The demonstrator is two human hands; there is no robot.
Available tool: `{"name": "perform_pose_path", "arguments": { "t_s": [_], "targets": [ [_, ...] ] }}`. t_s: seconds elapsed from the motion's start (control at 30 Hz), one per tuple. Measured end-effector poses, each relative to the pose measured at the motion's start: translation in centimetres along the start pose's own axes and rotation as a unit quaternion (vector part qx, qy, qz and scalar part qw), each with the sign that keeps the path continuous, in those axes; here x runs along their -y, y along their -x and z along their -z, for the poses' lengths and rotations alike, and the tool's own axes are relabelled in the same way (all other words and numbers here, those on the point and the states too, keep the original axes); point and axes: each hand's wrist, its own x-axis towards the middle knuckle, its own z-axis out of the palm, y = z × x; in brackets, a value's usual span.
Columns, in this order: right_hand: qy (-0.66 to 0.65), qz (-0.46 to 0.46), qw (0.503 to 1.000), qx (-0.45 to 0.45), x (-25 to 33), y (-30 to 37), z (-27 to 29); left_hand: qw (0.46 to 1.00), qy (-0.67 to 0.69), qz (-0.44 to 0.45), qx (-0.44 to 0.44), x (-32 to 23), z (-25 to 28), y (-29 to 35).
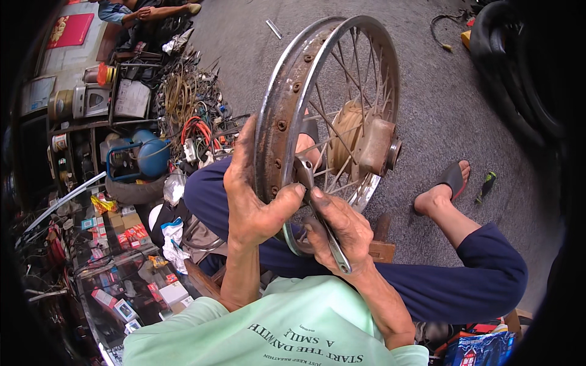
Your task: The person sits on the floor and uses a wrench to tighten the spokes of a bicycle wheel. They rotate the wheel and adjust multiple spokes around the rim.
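Observation:
A spoked wheel rim (268,152), rusty along its inner channel, stands upright between my legs, its brown hub (373,143) toward the right. My left hand (259,201) grips the rim from the left, the palm against its outside and the thumb across its near edge. In my right hand (342,229) is a metal wrench (323,222), held along its shank. The wrench's head lies against the rim's inner side among the spokes, near the left thumb. Whether its jaw is seated on a spoke nipple is too small to tell.
At the left are a glass display case (116,274) with small boxes, a blue compressor (149,155) and a heap of cables (186,91). Black tyres (519,73) stand at the right. A metal piece (273,28) lies on the ground. Another person (143,12) sits at the far left.

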Motion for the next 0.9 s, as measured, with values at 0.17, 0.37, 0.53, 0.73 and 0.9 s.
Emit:
{"name": "perform_pose_path", "arguments": {
  "t_s": [0.17,0.37,0.53,0.73,0.9],
  "targets": [
    [-0.006,-0.004,1.0,0.022,-0.4,0.5,-0.8,0.999,0.032,0.01,-0.026,0.4,0.1,0.3],
    [0.025,0.062,0.996,0.05,-1.9,1.2,-1.1,1.0,0.011,-0.013,-0.008,1.1,0.8,0.6],
    [0.04,0.092,0.992,0.074,-1.8,0.2,-0.8,1.0,0.01,-0.003,-0.027,0.7,0.6,0.4],
    [0.02,-0.063,0.982,0.176,1.6,-5.8,2.9,0.996,0.059,0.023,-0.057,0.3,0.4,0.5],
    [-0.072,-0.27,0.934,0.221,-1.2,-12.2,4.9,0.998,0.02,0.042,-0.052,0.0,0.1,0.7]
  ]
}}
